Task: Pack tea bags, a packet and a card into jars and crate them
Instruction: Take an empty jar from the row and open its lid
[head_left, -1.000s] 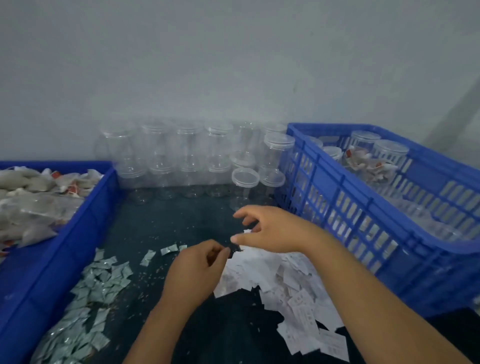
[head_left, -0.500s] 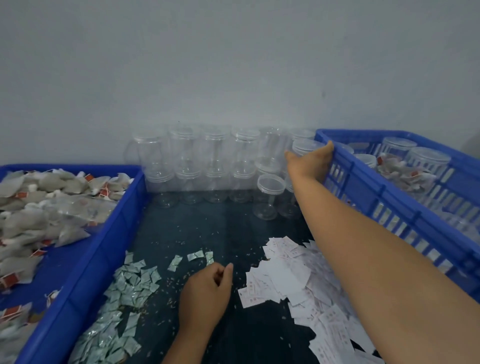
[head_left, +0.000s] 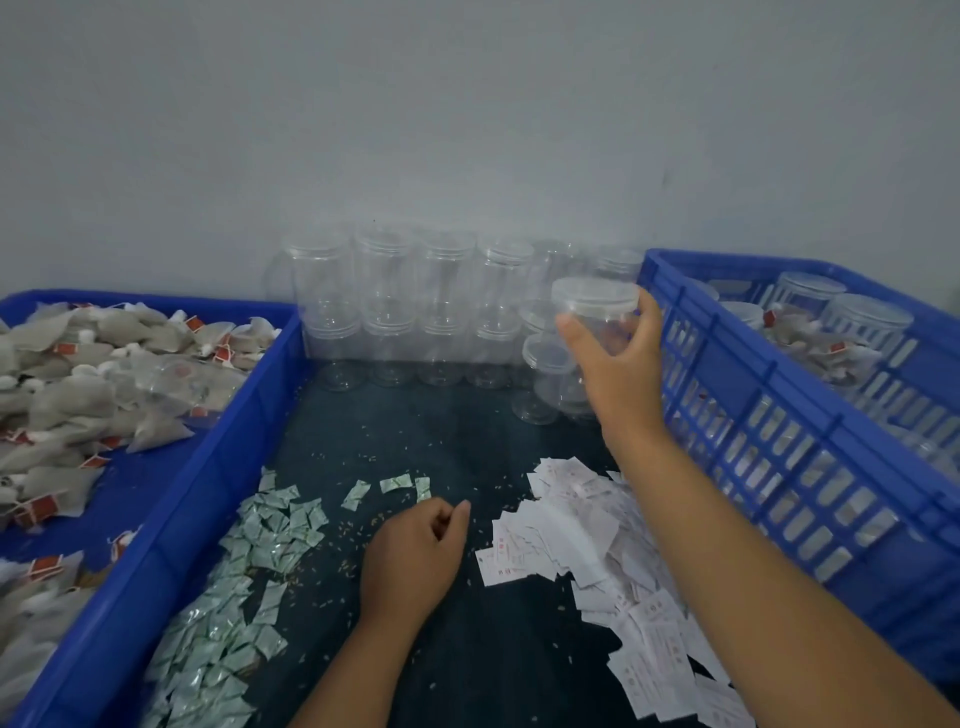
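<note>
Just beside the blue crate (head_left: 779, 415), lid-up vertical clear jar (head_left: 595, 306), clasped in the right hand (head_left: 621, 374).

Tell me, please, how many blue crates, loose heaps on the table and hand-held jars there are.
Blue plastic crates: 2, left and right
Loose heaps on the dark table: 2, silvery foil packets and white paper cards
Clear lidded plastic jar in the right hand: 1
Total: 5

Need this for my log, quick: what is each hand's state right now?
Left hand: fingers curled, contents cannot be told.
Right hand: closed on a clear lidded jar.
</note>
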